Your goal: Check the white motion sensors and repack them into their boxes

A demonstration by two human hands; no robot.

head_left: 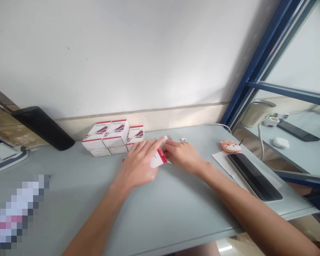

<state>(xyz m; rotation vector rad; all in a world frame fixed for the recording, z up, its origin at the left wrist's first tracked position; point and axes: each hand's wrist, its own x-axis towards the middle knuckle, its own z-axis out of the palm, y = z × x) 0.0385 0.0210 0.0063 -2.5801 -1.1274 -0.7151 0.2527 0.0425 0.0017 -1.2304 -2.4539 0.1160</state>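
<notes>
A small white and red cardboard box point(157, 160) lies on the grey table, mostly covered by my hands. My left hand point(140, 161) is wrapped over it from the left and holds it, index finger stretched toward its far right end. At that end, the fingers of my right hand point(180, 153) are pinched on what looks like the box's white end flap; the fingertips are partly hidden. Just behind and left of my hands are several similar boxes point(116, 133), some stacked two high. A small white item point(183, 139), too small to make out, lies beyond my right hand.
On the right are a phone point(254, 176) on white paper point(224, 161) and an orange animal-faced object point(230, 146). A black cylinder point(44, 128) leans at the left, near a pale device point(5, 158). A wall point(149, 64) and a blue-framed window point(252, 73) border the table point(176, 209).
</notes>
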